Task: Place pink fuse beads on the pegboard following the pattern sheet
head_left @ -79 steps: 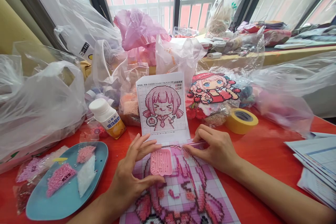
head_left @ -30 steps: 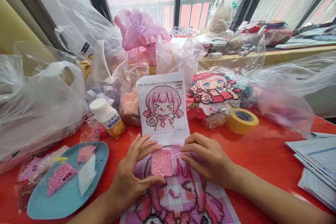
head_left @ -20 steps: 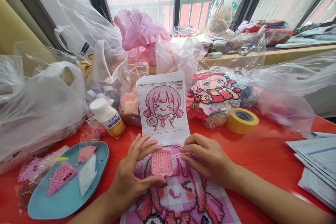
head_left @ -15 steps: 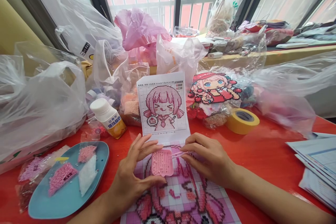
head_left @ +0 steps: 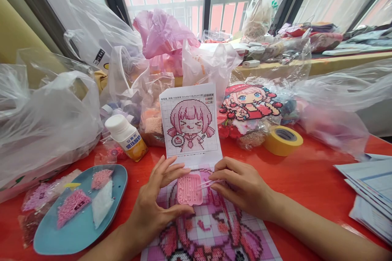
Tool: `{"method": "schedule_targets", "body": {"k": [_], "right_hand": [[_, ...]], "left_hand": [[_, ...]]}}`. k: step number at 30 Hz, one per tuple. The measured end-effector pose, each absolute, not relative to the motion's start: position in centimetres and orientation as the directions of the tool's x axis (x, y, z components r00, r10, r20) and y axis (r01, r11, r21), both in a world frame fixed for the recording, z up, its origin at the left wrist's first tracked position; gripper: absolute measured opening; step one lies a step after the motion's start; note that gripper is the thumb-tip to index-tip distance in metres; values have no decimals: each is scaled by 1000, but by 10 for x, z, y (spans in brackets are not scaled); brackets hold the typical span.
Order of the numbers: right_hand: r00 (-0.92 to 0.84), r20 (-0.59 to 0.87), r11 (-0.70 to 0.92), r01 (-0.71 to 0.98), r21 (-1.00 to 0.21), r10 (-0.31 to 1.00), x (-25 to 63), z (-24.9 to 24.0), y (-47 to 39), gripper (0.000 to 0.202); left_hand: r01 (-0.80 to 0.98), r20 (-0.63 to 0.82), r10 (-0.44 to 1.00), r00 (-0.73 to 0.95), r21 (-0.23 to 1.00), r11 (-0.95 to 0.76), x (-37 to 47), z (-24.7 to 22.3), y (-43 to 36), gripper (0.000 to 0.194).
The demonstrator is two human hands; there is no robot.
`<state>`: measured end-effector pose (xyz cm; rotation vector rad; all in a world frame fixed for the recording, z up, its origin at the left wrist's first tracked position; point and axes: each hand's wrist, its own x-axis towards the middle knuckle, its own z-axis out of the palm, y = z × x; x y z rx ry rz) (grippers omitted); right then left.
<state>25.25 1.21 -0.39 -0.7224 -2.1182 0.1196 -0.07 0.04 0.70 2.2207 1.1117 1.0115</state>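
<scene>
A small pink tray (head_left: 190, 189) of beads is held by my left hand (head_left: 157, 195), thumb at its lower edge and fingers over its top left. Pale tweezers (head_left: 210, 183) are pinched in my right hand (head_left: 240, 183), their tips over the tray's right side. Beneath both hands lies a partly beaded pink character pattern (head_left: 211, 232) on a gridded sheet. Behind the tray a printed chart (head_left: 191, 124) of a pink-haired character stands propped up.
A blue plate (head_left: 76, 236) with bead bags lies left, near a white bottle (head_left: 124, 136). Yellow tape (head_left: 283, 140) and a finished bead figure (head_left: 251, 104) are behind on the right. Papers (head_left: 367, 191) lie far right; plastic bags (head_left: 45, 118) crowd the back.
My right hand has shifted very slightly, and the tweezer tips have moved a little lower at the tray's right side. My left hand and the tray look unmoved.
</scene>
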Motion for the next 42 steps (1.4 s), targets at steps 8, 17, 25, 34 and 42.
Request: {"method": "schedule_targets", "body": {"k": [8,17,25,34,42], "right_hand": [[-455,711,825,460,-328,536,253,-6,13,8],[-426,736,828,454,-329,526,252,-3,14,8],[-352,737,796,444,-411,577,255,0,16,6],[-432,713,817,448,-362,552,250,-4,12,8],[-438,709,816,457,-353,552,251,-5,12,7]], "left_hand": [[478,435,801,412,646,-596,2,7,3,91],[480,426,806,412,650,-589,1,9,3,91],[479,438,801,409,644,-597,0,8,2,92],[475,429,805,410,653,-590,0,7,2,93],[475,434,804,406,651,-592,1,7,2,92]]}}
